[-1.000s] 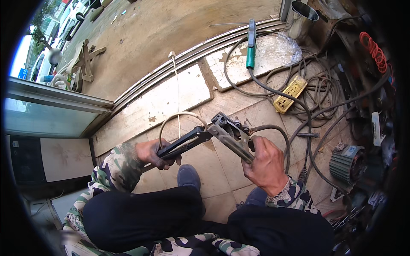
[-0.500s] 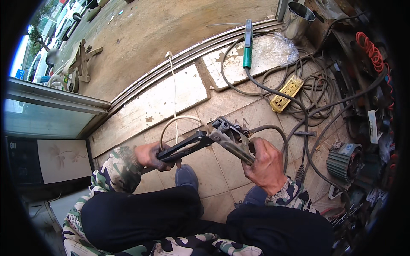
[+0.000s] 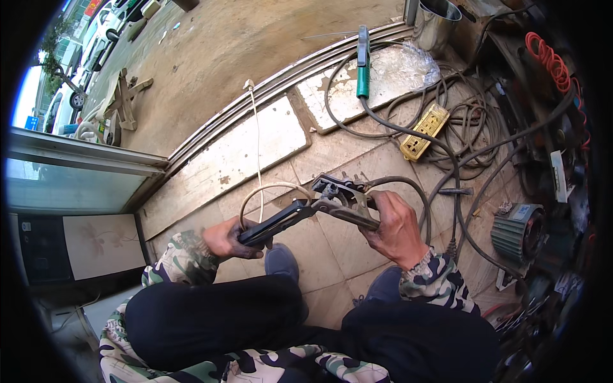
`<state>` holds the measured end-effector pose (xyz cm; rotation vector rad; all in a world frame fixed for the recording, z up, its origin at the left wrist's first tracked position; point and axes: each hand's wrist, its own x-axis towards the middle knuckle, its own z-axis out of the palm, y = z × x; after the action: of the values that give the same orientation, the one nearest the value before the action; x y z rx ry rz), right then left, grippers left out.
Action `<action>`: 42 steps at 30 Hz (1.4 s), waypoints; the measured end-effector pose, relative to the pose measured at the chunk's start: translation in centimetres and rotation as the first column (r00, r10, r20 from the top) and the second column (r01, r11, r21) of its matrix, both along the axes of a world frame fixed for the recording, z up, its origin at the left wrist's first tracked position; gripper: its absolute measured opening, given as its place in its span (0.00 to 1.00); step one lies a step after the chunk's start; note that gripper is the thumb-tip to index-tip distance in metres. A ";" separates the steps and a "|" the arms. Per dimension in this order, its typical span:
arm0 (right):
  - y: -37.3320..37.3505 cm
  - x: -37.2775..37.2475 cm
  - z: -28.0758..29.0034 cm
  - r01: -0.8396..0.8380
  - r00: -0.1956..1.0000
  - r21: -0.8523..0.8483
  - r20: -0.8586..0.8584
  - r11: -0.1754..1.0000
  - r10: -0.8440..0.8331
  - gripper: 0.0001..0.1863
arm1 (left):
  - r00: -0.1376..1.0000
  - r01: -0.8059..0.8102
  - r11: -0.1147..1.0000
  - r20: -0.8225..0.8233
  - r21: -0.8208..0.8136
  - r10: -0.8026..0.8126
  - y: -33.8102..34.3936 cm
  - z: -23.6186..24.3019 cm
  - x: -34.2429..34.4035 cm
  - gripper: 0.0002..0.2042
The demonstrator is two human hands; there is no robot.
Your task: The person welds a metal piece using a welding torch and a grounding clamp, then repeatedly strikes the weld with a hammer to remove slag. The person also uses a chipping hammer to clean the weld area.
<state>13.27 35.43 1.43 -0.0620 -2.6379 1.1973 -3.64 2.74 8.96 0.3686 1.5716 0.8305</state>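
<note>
A hinged metal lever assembly (image 3: 335, 191) spans my two hands above the tiled floor, its mechanism at the middle facing up. My left hand (image 3: 228, 239), dark with grime, is closed round the assembly's long black arm. Around the end of the bare metal arm, my right hand (image 3: 400, 231) is wrapped, thumb on top. A beige cable (image 3: 268, 186) loops from near my left fingers to the central joint. From the other side a dark cable (image 3: 412, 185) curves behind my right hand. Some fingertips of both hands are hidden.
Beyond my hands, a green-handled welding electrode holder (image 3: 363, 70) lies across a worn board. A yellow power strip (image 3: 424, 133) sits among coiled cables (image 3: 476, 127). Right of me stand a finned motor (image 3: 516, 233) and a cluttered bench side. A metal door track (image 3: 217, 121) crosses the far side.
The lever assembly has tilted a little, its metal arm now lying flatter. My right hand has risen slightly and turned with it. Both hands keep their hold.
</note>
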 end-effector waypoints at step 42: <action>-1.8 10.2 -4.6 0.443 0.853 -0.068 0.338 0.894 -0.397 0.27 | 0.967 -0.101 0.990 -0.245 -0.103 0.073 0.8 -1.5 3.5 0.11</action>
<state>23.42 33.63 -3.22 -0.8849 -2.5806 1.2965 -0.11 3.54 7.46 0.3282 1.8642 0.7804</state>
